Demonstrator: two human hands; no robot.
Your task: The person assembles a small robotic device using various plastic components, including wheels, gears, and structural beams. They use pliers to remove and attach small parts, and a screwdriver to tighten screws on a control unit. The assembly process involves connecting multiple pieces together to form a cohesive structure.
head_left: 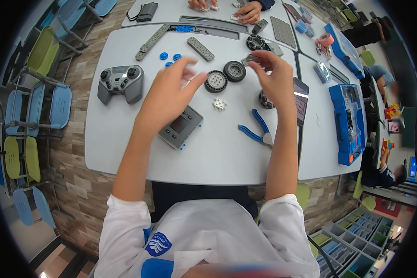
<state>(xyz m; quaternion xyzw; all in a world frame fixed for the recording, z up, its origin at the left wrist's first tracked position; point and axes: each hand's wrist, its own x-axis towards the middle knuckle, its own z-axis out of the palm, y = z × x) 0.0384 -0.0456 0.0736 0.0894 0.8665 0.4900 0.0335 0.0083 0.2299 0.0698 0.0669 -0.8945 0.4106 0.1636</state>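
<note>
The grey counter (208,157) carries a building kit that, by the look of it, is hardly put together: nearly every part lies loose. Left of the left hand (169,95) sits a grey game-style controller (120,83); under its wrist lies a flat grey control block (183,126) with a small screen. Beyond its fingers lie two long grey perforated beams (152,41) and a few blue discs (167,57). Between the two hands rest two tyred wheels (226,76), unmounted, and nearer the person a small white gear (219,104). Blue-handled pliers (257,129) lie near the right wrist. The left fingers are blurred; I cannot tell whether they pinch anything. The right hand (278,76) pinches a small dark grey piece (249,59) at its fingertips, lifted just beyond the wheels. Judging so, assembly has barely begun
</note>
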